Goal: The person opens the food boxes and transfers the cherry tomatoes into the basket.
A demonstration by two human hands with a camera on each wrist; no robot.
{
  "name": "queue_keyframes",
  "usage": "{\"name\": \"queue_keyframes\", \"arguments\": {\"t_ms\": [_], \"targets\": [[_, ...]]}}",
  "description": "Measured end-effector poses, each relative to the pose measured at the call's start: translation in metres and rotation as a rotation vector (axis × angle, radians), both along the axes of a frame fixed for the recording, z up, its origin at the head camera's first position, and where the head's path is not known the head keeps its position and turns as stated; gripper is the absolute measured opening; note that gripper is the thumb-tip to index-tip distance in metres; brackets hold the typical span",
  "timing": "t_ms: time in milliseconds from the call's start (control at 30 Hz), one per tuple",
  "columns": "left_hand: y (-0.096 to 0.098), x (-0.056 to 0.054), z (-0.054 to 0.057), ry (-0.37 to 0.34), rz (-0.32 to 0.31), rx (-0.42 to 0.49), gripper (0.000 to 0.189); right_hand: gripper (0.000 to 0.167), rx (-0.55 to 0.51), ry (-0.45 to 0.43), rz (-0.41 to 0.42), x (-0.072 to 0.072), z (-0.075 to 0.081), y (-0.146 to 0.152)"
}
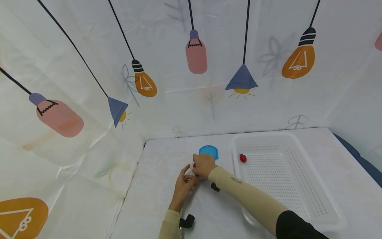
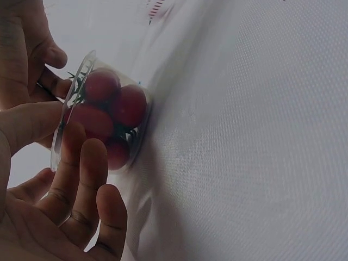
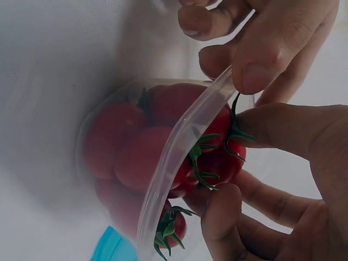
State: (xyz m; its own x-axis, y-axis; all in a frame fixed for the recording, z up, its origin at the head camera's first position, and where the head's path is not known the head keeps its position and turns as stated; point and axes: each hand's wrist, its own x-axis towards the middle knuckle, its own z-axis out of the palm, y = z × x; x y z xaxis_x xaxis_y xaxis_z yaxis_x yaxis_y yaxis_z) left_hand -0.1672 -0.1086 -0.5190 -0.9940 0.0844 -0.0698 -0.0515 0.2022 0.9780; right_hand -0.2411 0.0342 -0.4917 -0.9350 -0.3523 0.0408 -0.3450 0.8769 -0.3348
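Note:
A small clear plastic container (image 2: 95,65) stands on the white tablecloth, filled with several cherry tomatoes (image 3: 144,157) with green stems. My left hand (image 1: 182,187) holds the container at its side; in the right wrist view its thumb lies at the rim (image 3: 179,130). From above, my right hand (image 1: 204,165) reaches into the opening. Its thumb and fingers pinch a cherry tomato (image 3: 223,163) at the top of the pile. In the head view both hands hide most of the container. Just behind my right hand lies a blue lid (image 1: 209,151).
A large white perforated tray (image 1: 307,159) takes up the right side of the table, under my right forearm. One cherry tomato (image 1: 243,158) lies near its left edge. A printed white curtain (image 1: 167,113) hangs behind the table and along its left.

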Motion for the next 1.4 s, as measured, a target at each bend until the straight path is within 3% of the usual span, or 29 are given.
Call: {"name": "queue_keyframes", "arguments": {"t_ms": [100, 300, 433, 900, 1200, 1400], "targets": [[-0.001, -0.003, -0.007, -0.019, 0.003, -0.005, 0.068, 0.023, -0.012, -0.008, 0.003, 0.001, 0.002, 0.0], [-0.004, -0.013, -0.035, -0.004, 0.022, -0.006, 0.07, 0.021, -0.025, -0.028, 0.0, 0.002, 0.002, 0.0], [-0.004, -0.015, -0.043, 0.009, 0.028, -0.013, 0.07, 0.021, -0.026, -0.034, -0.004, 0.001, -0.001, -0.001], [-0.004, -0.015, -0.043, 0.002, 0.031, -0.018, 0.069, 0.024, -0.044, -0.038, -0.009, 0.0, -0.002, 0.002], [-0.005, -0.016, -0.043, -0.002, 0.032, -0.02, 0.07, 0.036, -0.073, -0.074, -0.032, 0.002, 0.005, 0.007], [-0.005, -0.013, -0.034, -0.008, 0.009, -0.012, 0.069, 0.034, -0.066, -0.062, -0.024, 0.002, 0.013, 0.014]]}}
